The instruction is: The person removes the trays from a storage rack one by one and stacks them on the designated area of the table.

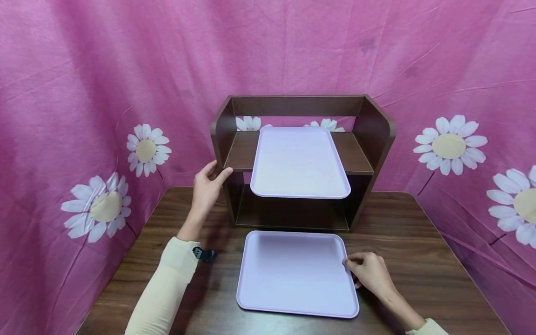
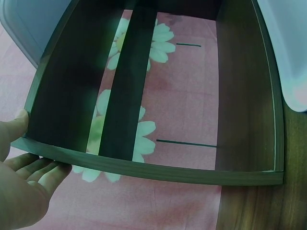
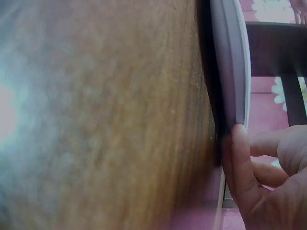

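A lavender, rectangular, seemingly plastic tray (image 1: pixel 295 273) lies on the brown wood-grain table (image 1: pixel 410 232); probably light, stiff and slick, it is best taken by its raised rim (image 1: pixel 298 312), which the right hand (image 1: pixel 371 273) pinches. The left hand (image 1: pixel 206 188) grips the dark-brown wooden shelf unit (image 1: pixel 369 135), bearing another lavender tray (image 1: pixel 299 163).

Tray (image 1: pixel 300 163) on shelf (image 1: pixel 242 152), second tray (image 1: pixel 297 274) before it.

Pink fabric backdrop (image 1: pixel 284 51), creased and printed with large white, yellow-centred daisies (image 1: pixel 449 146), hangs behind and beside a brown wood-grain table (image 1: pixel 418 251) with rounded far corners.
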### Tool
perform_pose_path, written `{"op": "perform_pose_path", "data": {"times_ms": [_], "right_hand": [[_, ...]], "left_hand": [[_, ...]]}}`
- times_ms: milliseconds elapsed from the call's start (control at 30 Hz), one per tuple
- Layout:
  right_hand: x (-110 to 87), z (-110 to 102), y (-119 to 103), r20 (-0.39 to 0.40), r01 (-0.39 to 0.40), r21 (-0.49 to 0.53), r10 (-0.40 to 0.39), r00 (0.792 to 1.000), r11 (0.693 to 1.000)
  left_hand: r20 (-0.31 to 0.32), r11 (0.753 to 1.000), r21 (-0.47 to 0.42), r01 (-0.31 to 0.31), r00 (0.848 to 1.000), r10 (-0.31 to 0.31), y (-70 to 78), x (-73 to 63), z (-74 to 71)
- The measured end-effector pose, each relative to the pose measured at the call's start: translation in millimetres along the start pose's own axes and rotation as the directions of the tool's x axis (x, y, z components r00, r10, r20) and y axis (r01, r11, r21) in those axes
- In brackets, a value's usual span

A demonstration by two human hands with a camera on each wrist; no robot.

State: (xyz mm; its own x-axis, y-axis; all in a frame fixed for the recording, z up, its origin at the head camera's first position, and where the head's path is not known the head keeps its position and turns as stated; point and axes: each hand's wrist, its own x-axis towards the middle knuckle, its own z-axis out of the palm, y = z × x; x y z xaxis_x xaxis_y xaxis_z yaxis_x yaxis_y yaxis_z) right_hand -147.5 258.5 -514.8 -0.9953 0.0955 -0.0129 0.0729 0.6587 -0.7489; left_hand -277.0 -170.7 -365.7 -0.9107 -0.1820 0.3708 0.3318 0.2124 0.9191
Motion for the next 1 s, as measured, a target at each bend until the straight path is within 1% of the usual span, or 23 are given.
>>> {"op": "perform_pose_path", "data": {"times_ms": [300, 533, 767, 1000], "right_hand": [[2.7, -1.4, -2.9, 0.007, -0.007, 0.024, 0.007, 1.000, 1.000], [3.4, -3.4, -5.1, 0.042, -0.025, 0.023, 0.024, 0.999, 0.999], [3.0, -2.5, -4.3, 0.031, -0.024, 0.006, 0.023, 0.999, 1.000], [2.7, -2.1, -3.1, 0.035, -0.027, 0.023, 0.026, 0.999, 0.999]], "left_hand": [[-0.006, 1.000, -0.002, -0.003, 1.000, 0.003, 0.5, 0.0, 0.4], [0.008, 1.000, -0.021, 0.002, 1.000, -0.002, -3.9, 1.9, -0.3], [0.012, 0.999, -0.035, 0.005, 1.000, -0.004, -3.5, 0.7, 0.2], [0.009, 0.999, -0.038, 0.007, 1.000, -0.007, -3.8, 1.4, 1.3]]}}
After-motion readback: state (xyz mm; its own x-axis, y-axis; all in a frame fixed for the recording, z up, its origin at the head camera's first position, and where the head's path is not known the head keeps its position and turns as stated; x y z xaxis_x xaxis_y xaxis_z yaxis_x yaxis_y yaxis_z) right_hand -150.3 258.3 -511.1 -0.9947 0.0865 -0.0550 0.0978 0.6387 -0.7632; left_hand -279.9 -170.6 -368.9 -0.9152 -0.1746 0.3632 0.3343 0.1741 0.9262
